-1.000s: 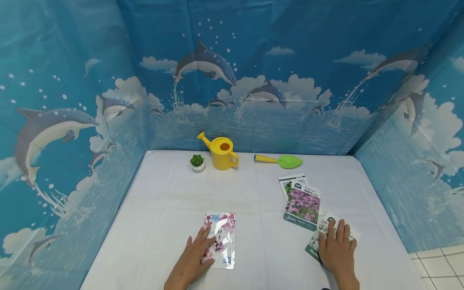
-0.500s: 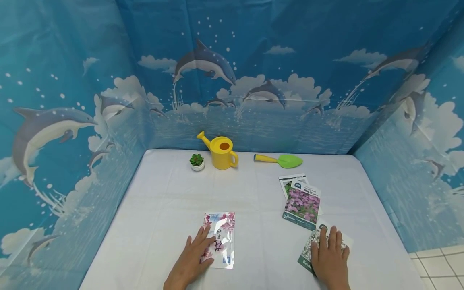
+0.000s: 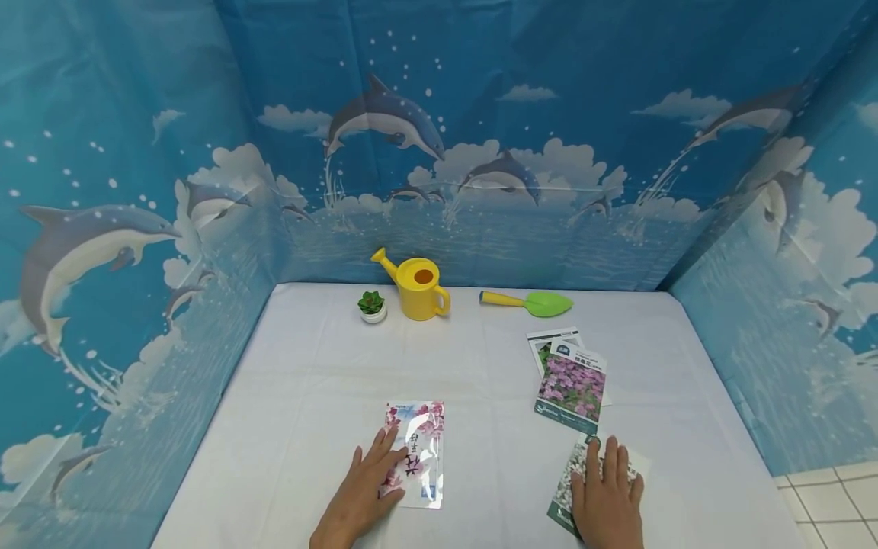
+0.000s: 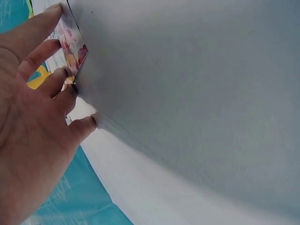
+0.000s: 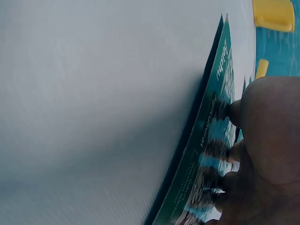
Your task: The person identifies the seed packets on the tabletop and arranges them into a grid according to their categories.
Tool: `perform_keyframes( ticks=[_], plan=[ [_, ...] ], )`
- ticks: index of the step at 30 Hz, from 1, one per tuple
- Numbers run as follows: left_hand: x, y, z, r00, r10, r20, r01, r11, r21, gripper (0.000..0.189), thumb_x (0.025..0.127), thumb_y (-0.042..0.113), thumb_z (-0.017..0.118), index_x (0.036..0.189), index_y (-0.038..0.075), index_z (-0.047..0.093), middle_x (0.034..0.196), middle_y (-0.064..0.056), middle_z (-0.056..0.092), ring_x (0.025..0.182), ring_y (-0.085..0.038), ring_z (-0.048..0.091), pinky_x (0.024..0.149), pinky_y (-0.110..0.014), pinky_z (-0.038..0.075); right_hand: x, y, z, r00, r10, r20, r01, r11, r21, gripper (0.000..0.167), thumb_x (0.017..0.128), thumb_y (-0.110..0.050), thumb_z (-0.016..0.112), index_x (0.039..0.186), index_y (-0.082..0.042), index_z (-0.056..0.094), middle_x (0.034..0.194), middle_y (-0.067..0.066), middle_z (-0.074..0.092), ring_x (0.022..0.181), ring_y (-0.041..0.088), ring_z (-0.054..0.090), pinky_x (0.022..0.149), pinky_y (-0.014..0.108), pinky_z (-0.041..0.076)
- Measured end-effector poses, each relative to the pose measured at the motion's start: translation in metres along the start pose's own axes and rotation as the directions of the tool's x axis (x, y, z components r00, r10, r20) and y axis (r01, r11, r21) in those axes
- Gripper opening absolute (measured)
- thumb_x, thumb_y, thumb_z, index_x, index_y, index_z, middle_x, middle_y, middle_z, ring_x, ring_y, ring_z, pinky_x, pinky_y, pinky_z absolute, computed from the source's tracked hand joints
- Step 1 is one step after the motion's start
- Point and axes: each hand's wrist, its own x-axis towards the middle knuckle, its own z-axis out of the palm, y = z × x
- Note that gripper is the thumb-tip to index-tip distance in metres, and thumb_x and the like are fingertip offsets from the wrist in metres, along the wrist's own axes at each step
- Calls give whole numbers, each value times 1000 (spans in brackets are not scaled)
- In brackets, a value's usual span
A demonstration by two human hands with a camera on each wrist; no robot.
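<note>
My left hand point(image 3: 363, 492) rests with spread fingers on the left side of a pink-blossom seed packet point(image 3: 427, 457) lying flat on the white cloth. In the left wrist view the fingertips touch this packet's edge point(image 4: 70, 44). Over at the right, my right hand point(image 3: 609, 496) lies with straight fingers on top of a white-flower seed packet point(image 3: 568, 488), covering much of it. The right wrist view shows the fingertips pressing on that packet's glossy face, near its green band point(image 5: 201, 126). Just beyond it lies a purple-flower seed packet point(image 3: 572, 385), partly over another packet point(image 3: 542, 343).
A yellow watering can point(image 3: 420, 293) stands at the back beside a small potted succulent point(image 3: 372, 305). To their right lies a green trowel with a yellow handle point(image 3: 545, 305). Blue dolphin-print curtains point(image 3: 446, 244) border the white-covered table point(image 3: 329, 366) at the back and sides.
My right hand has slid the white-flower packet left and toward me, out from beside the purple-flower packet. The left hand and its packet have stayed in place.
</note>
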Motion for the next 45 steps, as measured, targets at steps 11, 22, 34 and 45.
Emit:
perform_keyframes(
  ticks=[11, 22, 34, 45],
  plan=[
    [0, -3, 2, 1000, -19, 9, 19, 1000, -6, 64, 90, 16, 86, 149, 12, 64, 175, -12, 34, 161, -43, 27, 127, -73, 17, -8, -21, 0, 996, -85, -1, 85, 996, -21, 70, 109, -27, 57, 162, 12, 32, 171, 40, 11, 158, 60, 11, 121, 83, 11],
    [1, -2, 2, 1000, -27, 13, 27, 1000, -8, 64, 89, 14, 86, 149, 10, 64, 175, -13, 34, 161, -43, 26, 127, -72, 16, -15, -39, 11, 968, -221, -123, 216, 975, -49, 69, 106, -25, 65, 159, 10, 40, 169, 40, 25, 155, 59, 25, 116, 85, 25],
    [1, 2, -1, 999, -41, 13, 41, 999, -10, 64, 88, 13, 87, 148, 10, 65, 174, -13, 34, 161, -43, 27, 128, -72, 17, -8, -56, 20, 933, -335, -129, 336, 942, -14, 68, 107, -27, 64, 161, 5, 39, 172, 34, 25, 159, 54, 23, 117, 83, 25],
    [1, 1, 0, 1000, -29, 3, 29, 1000, 3, 63, 88, 14, 87, 147, 10, 65, 174, -13, 35, 161, -43, 27, 127, -72, 17, -1, -74, 16, 904, -408, -126, 412, 911, 0, 67, 107, -27, 64, 163, 2, 42, 174, 29, 27, 160, 50, 25, 123, 77, 23]
  ],
)
